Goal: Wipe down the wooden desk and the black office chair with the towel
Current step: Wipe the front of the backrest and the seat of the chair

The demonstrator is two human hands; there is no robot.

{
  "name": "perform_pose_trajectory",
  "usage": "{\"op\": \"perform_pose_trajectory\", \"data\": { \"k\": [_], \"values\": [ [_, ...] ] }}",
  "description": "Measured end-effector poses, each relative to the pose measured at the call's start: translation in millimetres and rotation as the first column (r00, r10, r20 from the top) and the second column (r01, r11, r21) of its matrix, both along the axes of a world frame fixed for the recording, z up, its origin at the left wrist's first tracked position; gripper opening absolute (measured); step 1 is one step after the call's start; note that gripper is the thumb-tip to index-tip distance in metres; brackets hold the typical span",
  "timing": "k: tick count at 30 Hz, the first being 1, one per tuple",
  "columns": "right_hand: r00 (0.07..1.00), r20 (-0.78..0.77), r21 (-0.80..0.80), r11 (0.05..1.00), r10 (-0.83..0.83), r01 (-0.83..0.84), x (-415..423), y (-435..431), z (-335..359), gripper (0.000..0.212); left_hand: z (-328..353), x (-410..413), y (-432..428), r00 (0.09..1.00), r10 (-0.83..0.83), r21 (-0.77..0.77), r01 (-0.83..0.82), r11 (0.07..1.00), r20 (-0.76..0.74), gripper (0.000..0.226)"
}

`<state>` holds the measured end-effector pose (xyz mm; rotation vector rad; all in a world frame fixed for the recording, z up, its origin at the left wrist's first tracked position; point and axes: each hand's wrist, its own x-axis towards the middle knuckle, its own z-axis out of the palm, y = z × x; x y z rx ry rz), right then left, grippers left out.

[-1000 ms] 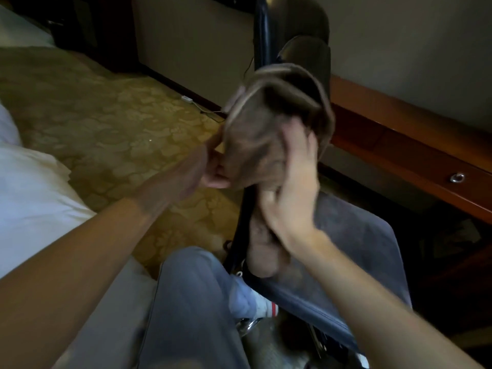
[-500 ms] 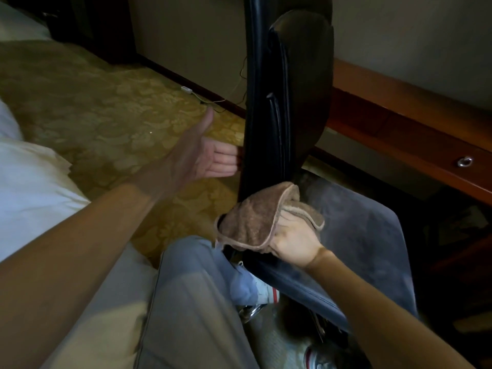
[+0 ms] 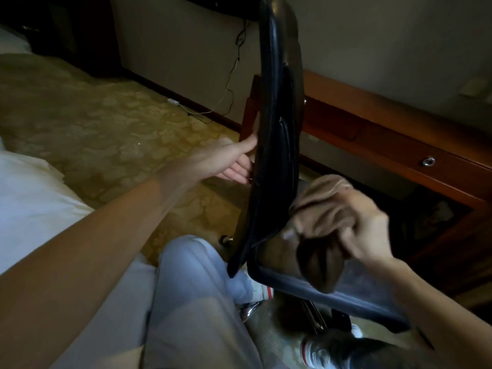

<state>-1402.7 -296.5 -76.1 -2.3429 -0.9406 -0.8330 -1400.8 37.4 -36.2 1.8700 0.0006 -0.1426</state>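
The black office chair [image 3: 277,145] stands in front of me, its backrest seen edge-on and its grey seat [image 3: 367,296] lower right. My left hand [image 3: 237,161] grips the left edge of the backrest, thumb on the near side and fingers hidden behind it. My right hand [image 3: 356,222] holds the bunched brown towel [image 3: 319,233] just right of the backrest's lower part, above the seat; a fold of the towel hangs down. The wooden desk [image 3: 399,134] runs along the wall behind the chair.
A drawer with a round metal pull [image 3: 428,161] is in the desk front. A white bed [image 3: 29,198] lies at the left, patterned carpet [image 3: 111,129] beyond. A cable [image 3: 229,83] hangs down the wall. My legs in light trousers [image 3: 197,302] are beside the chair base.
My left hand has closed on the backrest's edge. My right hand carried the towel from the top of the backrest down, then right, to the front side above the seat.
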Motion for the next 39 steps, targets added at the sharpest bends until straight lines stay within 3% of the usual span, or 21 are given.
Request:
{"op": "perform_pose_trajectory", "data": {
  "k": [1, 3, 10, 12, 14, 16, 18, 20, 22, 26, 31, 33, 37, 39],
  "values": [
    [0.996, -0.077, 0.201, 0.977, -0.056, 0.070, -8.2, -3.2, 11.0, 0.049, 1.6, -2.9, -5.8, 1.000, -0.018, 0.016, 0.018, 1.000, 0.009, 0.074],
    [0.986, -0.164, 0.409, 0.906, -0.044, 0.108, -20.4, -7.3, 27.7, 0.043, 0.5, -10.7, -19.5, 0.997, -0.072, 0.036, 0.072, 0.997, 0.020, 0.079],
    [0.994, -0.067, 0.492, 0.870, 0.080, -0.037, -78.9, 24.4, 21.5, 0.041, 8.6, -23.7, -76.6, 0.978, -0.194, 0.223, 0.173, 0.960, 0.076, 0.083],
    [0.997, -0.004, 0.561, 0.825, 0.078, -0.063, -91.0, 32.1, 11.2, 0.041, 11.4, -26.8, -94.1, 0.974, -0.141, 0.322, 0.078, 0.943, 0.176, 0.082],
    [0.990, 0.133, 0.614, 0.781, 0.041, -0.115, -99.0, 23.2, 10.0, 0.042, 13.1, -30.4, -109.1, 0.921, -0.067, 0.454, -0.125, 0.882, 0.384, 0.081],
    [0.959, 0.281, 0.542, 0.817, 0.044, -0.197, -97.7, 6.2, 19.8, 0.047, 12.9, -27.3, -114.6, 0.847, -0.022, 0.475, -0.276, 0.836, 0.531, 0.070],
    [0.943, 0.333, 0.390, 0.907, 0.021, -0.158, -84.2, -10.6, 33.9, 0.049, 12.8, -19.3, -116.4, 0.844, 0.002, 0.440, -0.282, 0.852, 0.536, 0.050],
    [0.909, 0.416, 0.141, 0.989, -0.010, -0.053, -65.7, -25.9, 37.1, 0.038, 7.3, -4.8, -119.3, 0.863, 0.014, 0.428, -0.265, 0.864, 0.505, 0.057],
    [0.893, 0.448, 0.014, 0.999, -0.043, 0.041, -50.8, -38.8, 18.6, 0.031, -5.6, 11.8, -118.0, 0.872, 0.048, 0.425, -0.285, 0.859, 0.487, 0.067],
    [0.874, 0.461, 0.075, 0.989, -0.150, 0.130, -37.0, -56.6, -30.5, 0.032, -36.5, 36.7, -109.4, 0.920, 0.167, 0.264, -0.270, 0.926, 0.355, 0.068],
    [0.817, 0.576, -0.341, 0.912, 0.012, 0.227, -40.0, -75.1, -70.6, 0.015, -47.4, 47.5, -114.2, 0.927, 0.217, 0.143, -0.270, 0.952, 0.306, 0.071],
    [0.850, 0.515, -0.478, 0.861, 0.112, 0.176, -40.3, -76.9, -86.7, 0.026, -49.9, 46.8, -113.1, 0.934, 0.212, 0.107, -0.251, 0.962, 0.286, 0.075],
    [0.874, 0.392, -0.631, 0.775, 0.286, 0.030, -35.9, -86.6, -117.0, 0.036, -54.9, 53.6, -114.7, 0.942, 0.229, 0.060, -0.250, 0.966, 0.246, 0.065],
    [0.880, 0.355, -0.647, 0.762, 0.315, -0.011, -38.1, -89.4, -132.1, 0.041, -52.7, 57.9, -121.5, 0.963, 0.204, 0.042, -0.215, 0.976, 0.177, 0.048]
  ]
}}
